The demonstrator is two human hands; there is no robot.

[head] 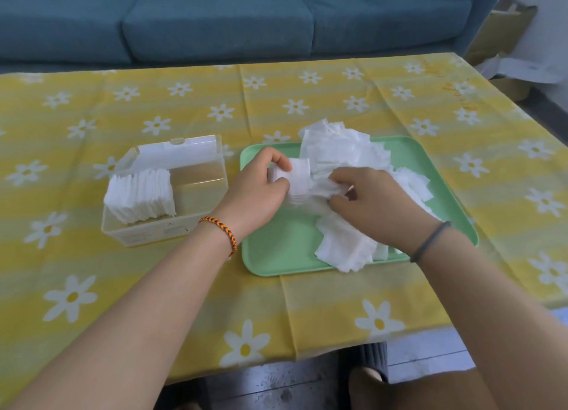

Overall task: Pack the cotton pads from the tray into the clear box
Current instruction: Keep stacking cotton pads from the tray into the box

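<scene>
A daisy-print yellow tablecloth (pixel 307 302) carries the clear box (pixel 147 231) and green tray (pixel 276 256).

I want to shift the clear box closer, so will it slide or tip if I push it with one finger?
Probably slides: the clear box sits low and wide on the tablecloth. It likely feels light, since only cotton pads fill its left half. Its raised lid stands at the back, so push low on the wall.
</scene>
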